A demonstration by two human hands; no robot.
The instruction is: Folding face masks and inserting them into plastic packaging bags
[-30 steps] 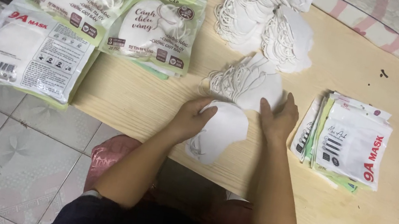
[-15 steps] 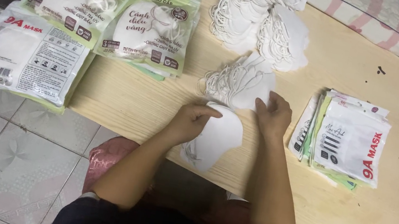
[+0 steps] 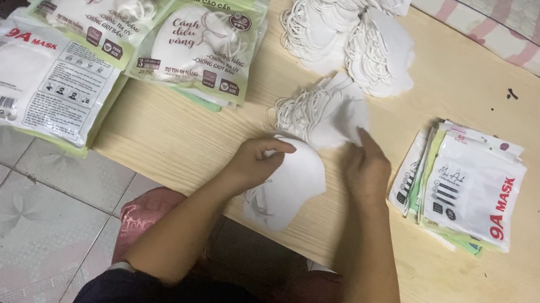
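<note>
Pinching a soft, light mask by its top edge, left hand closed; right hand loosely open, fingertips on the pile just beyond.

Wooden table: white masks, packets, probably empty.

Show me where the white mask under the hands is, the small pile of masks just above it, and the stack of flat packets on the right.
white mask (image 3: 290,185), head view, middle of its panel.
small pile of masks (image 3: 325,113), head view, top mask.
stack of flat packets (image 3: 474,191), head view, top packet's face.
</note>
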